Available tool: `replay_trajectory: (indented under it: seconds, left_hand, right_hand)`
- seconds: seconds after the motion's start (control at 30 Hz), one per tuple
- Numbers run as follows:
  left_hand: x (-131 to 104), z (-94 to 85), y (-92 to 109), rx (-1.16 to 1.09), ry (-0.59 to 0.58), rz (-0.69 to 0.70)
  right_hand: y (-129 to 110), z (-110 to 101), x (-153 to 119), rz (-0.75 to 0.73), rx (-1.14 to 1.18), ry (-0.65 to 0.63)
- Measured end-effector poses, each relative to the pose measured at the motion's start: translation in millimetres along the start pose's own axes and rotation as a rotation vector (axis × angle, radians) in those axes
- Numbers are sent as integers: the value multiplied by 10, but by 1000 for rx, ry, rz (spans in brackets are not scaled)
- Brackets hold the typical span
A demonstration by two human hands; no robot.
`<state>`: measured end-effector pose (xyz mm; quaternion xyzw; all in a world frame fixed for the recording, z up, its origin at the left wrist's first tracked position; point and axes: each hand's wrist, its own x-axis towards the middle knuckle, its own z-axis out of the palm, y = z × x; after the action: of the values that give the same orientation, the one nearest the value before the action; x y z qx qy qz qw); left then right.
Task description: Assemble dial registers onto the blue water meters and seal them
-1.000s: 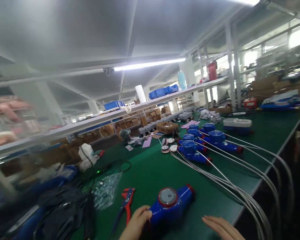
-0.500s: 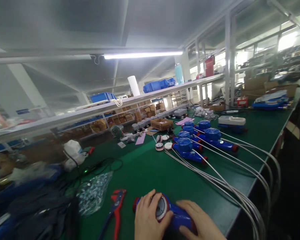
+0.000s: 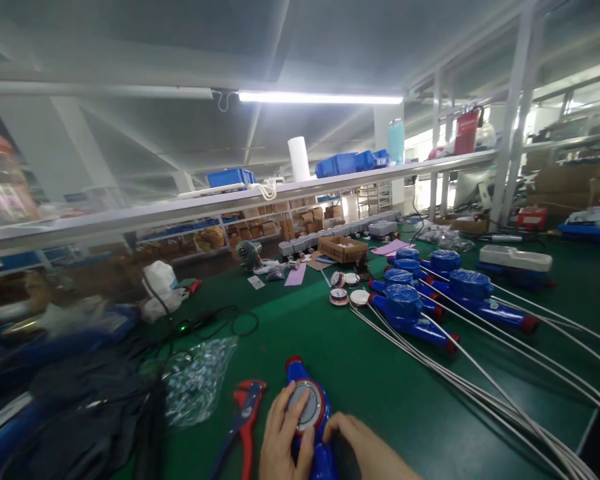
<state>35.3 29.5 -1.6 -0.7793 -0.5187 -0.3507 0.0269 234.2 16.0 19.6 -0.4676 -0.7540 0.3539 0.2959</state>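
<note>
Item: blue water meter (image 3: 307, 413), on the green bench, just right of the red pliers (image 3: 244, 417). Left hand (image 3: 281, 437) fingers curled over its dial; right hand (image 3: 363, 445) gripping its body. No cable fitted, judged unfinished; cabled meters (image 3: 430, 300) lie well beyond, apparently finished.

Both hands, left hand (image 3: 283, 440) and right hand (image 3: 365, 450), around blue water meter (image 3: 307, 413) beside red-handled pliers (image 3: 245, 417).

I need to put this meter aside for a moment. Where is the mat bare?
Bare green mat lies between the meter under both hands and the capped blue meters. Left is crowded: red cutters, bag of screws. Right, grey cables cross the mat.
</note>
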Motion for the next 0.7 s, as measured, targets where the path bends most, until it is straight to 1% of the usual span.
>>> replay_trajectory:
  seconds: [0.03,0.07,0.1,0.13,0.17,0.23,0.3,0.33,0.4,0.57,0.7]
  left_hand:
    - [-12,43,23,5,41,-22]
    - [-18,84,52,14,87,-44]
    - [-20,121,82,27,134,-63]
    - [-17,152,107,40,172,-68]
    - [-12,177,124,51,196,-61]
    - [3,205,134,67,225,-40]
    - [19,210,124,77,237,-35]
    - [26,206,119,78,238,-39]
    - [41,190,117,69,232,-51]
    - [72,155,157,15,234,-66]
    - [68,128,188,-39,258,-77]
  right_hand:
    - [26,-183,121,-32,-1,1]
    - [95,-356,261,9,-68,69]
    - [202,-508,413,71,-202,158]
    - [339,-633,569,130,-272,231]
    - [493,-729,718,179,-327,289]
    - [799,-838,963,281,-443,379]
    - [1038,-862,1110,346,-540,417]
    - [1120,-856,1147,359,-581,422]
    - [1211,-835,1168,352,-647,413]
    - [1211,-835,1115,286,-710,373]
    - [1179,-843,1085,277,-685,407]
